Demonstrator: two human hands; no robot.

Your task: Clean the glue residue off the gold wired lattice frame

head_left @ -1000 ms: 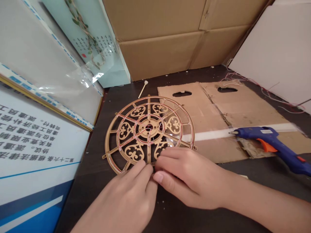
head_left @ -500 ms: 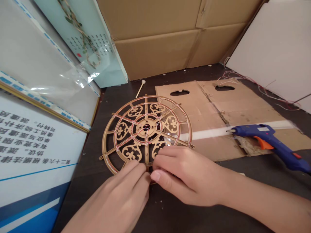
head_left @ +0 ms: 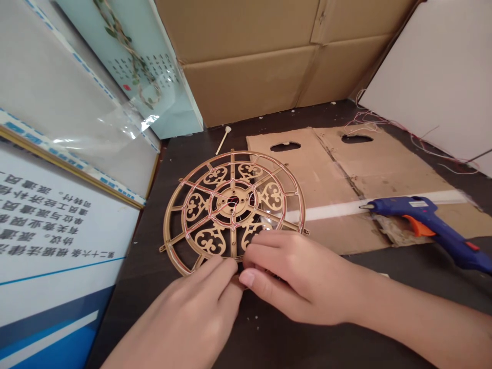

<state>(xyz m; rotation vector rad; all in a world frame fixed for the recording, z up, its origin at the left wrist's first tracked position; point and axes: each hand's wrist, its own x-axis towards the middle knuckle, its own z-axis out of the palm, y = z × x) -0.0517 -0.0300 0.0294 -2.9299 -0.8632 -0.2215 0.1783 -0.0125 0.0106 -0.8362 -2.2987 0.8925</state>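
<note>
Left hand [head_left: 192, 320] and right hand [head_left: 295, 279] met at near rim of gold wheel [head_left: 230, 202] on tabletop [head_left: 184, 154]; fingers pinched together there, contents unclear. Glue gun [head_left: 423, 220] far right.

A blue glue gun [head_left: 426, 225] with an orange trigger lies to the right of the hands on a flattened cardboard sheet [head_left: 338, 169] with two cut-out handle holes. A cotton swab [head_left: 223, 139] lies beyond them on the dark table [head_left: 292, 343]. Cardboard boxes [head_left: 261, 56] stand at the back. Printed boards [head_left: 49, 225] lean at the left, a white board [head_left: 438, 77] at the right, with thin wires [head_left: 423, 141] beside it.
</note>
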